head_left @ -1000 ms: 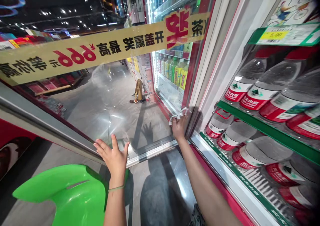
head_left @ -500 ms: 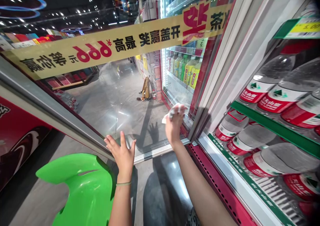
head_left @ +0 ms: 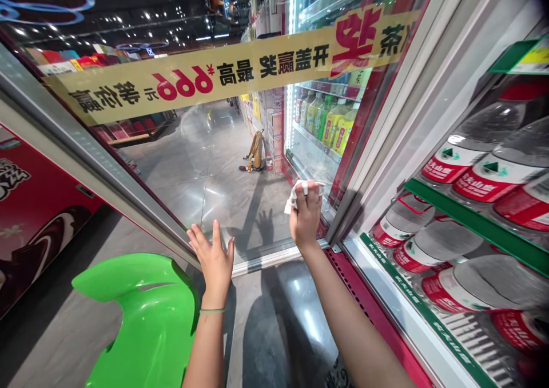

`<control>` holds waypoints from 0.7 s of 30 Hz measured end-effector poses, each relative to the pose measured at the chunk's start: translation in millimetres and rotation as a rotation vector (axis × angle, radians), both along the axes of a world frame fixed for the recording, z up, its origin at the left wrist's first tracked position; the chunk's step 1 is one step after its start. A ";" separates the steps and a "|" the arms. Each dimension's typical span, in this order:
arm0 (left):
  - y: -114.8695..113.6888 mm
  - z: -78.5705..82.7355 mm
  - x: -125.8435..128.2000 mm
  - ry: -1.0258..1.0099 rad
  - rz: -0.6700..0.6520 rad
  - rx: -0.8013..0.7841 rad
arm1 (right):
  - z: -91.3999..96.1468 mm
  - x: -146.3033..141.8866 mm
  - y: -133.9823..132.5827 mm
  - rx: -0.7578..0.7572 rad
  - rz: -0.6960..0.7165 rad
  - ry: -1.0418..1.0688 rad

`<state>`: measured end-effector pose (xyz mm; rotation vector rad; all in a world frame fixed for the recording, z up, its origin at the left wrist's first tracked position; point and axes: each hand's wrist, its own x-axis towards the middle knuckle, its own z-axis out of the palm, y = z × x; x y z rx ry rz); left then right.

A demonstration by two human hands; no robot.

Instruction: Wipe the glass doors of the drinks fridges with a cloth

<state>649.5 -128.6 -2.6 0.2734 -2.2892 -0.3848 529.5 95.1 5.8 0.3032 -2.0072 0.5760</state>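
Glass door [head_left: 231, 205] on a drinks cooler [head_left: 441, 102], standing open across the aisle, and I'd call the wiping partway. Right hand [head_left: 306, 219] has a white cloth [head_left: 293, 201] under its fingers, that grip pressed together over it, down by the pane's lower corner on the cooler side. Left hand [head_left: 215, 265] is empty, fingers spread near the bottom frame — can't tell if it's touching. A cloudy patch left of the middle looks undone to me, though it could be glare. As for containers: the cooler holds big clear water bottles [head_left: 493, 174] with red and white labels on two levels, and through the glass another lit cooler [head_left: 317, 152] has green and yellow drinks lined up
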 end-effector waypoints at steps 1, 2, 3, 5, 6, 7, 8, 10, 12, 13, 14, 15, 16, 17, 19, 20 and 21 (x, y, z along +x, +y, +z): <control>0.4 0.3 0.2 -0.007 0.003 0.007 | 1.3 0.6 1.1 -0.030 -0.014 -0.003; 1.0 0.6 0.2 -0.011 0.009 0.009 | 2.9 1.3 1.9 -0.035 -0.011 -0.006; 1.6 0.8 0.2 -0.014 0.016 0.005 | 4.6 2.1 2.4 -0.013 0.003 -0.003; 2.4 1.0 -0.4 -0.010 0.023 -0.005 | 8.2 3.5 3.1 0.035 0.020 0.017; 2.5 1.0 -0.7 -0.007 0.022 -0.008 | 9.8 4.0 3.4 0.035 0.016 0.029; 2.3 0.9 -1.0 -0.005 0.018 -0.008 | 11.0 4.3 3.8 0.019 0.005 0.040; 2.0 0.9 -1.1 -0.001 0.013 -0.007 | 11.8 4.5 4.2 -0.006 -0.007 0.050; 1.0 1.2 -1.1 0.001 0.003 -0.008 | 12.2 4.3 5.2 -0.020 -0.004 0.041; 0.0 1.9 -0.6 -0.001 -0.003 -0.012 | 11.3 3.8 6.5 0.017 0.020 0.027; -0.4 2.4 -0.2 -0.003 -0.006 -0.015 | 10.6 3.5 7.0 0.023 0.022 0.021; -0.7 2.9 0.1 -0.006 -0.009 -0.021 | 9.7 3.3 7.0 0.011 0.019 0.012; -0.8 3.4 0.5 -0.008 -0.012 -0.027 | 8.7 3.3 6.2 -0.016 0.011 0.001; -0.9 3.9 0.8 -0.009 -0.013 -0.032 | 7.6 3.5 4.7 -0.040 0.009 -0.012; -0.8 4.5 1.0 -0.010 -0.014 -0.035 | 6.4 3.9 2.6 -0.043 0.025 -0.030; -0.6 5.4 1.3 -0.013 -0.016 -0.026 | 3.6 4.4 -2.2 0.041 0.106 -0.066; -0.5 5.9 1.5 -0.015 -0.017 -0.016 | 2.3 4.2 -3.8 0.102 0.149 -0.071; -0.4 6.3 1.5 -0.018 -0.018 -0.003 | 1.2 3.4 -4.5 0.139 0.168 -0.065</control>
